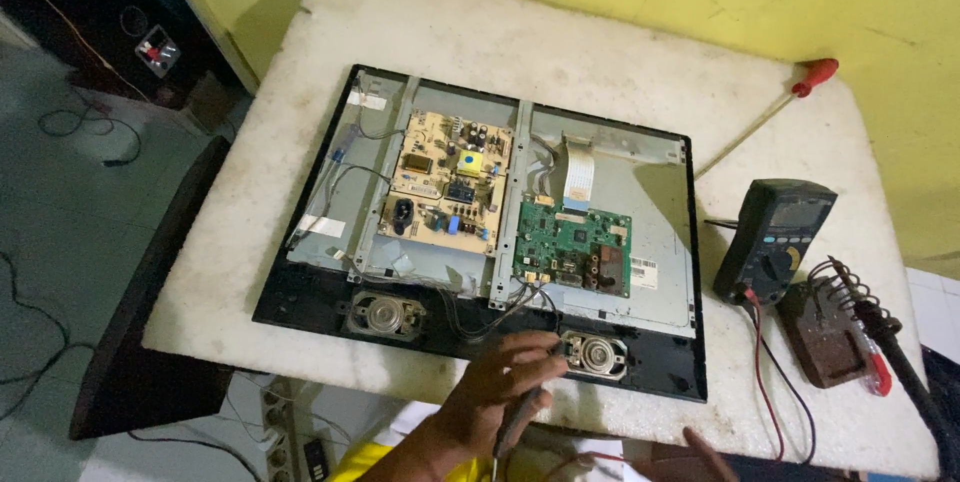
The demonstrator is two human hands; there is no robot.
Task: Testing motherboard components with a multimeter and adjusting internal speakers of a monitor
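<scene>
Head view: left hand (pixel 505 382) grips probe (pixel 512 422) at panel (pixel 480 337) near edge; right hand (pixel 706 442) grip unclear

One opened flat-screen set (pixel 330 322) lies on the desk (pixel 620 52), bearing two circuit boards, a tan one (pixel 450 182) and a green one (pixel 573 250), and two round speakers (pixel 385 315) (pixel 595 353). Beside it are one multimeter (pixel 772 238), one red-handled screwdriver (pixel 815 75) and one soldering iron stand (pixel 832 327).

A bare left hand (pixel 505 372); yellow sleeve (pixel 365 462) at the forearm.
</scene>
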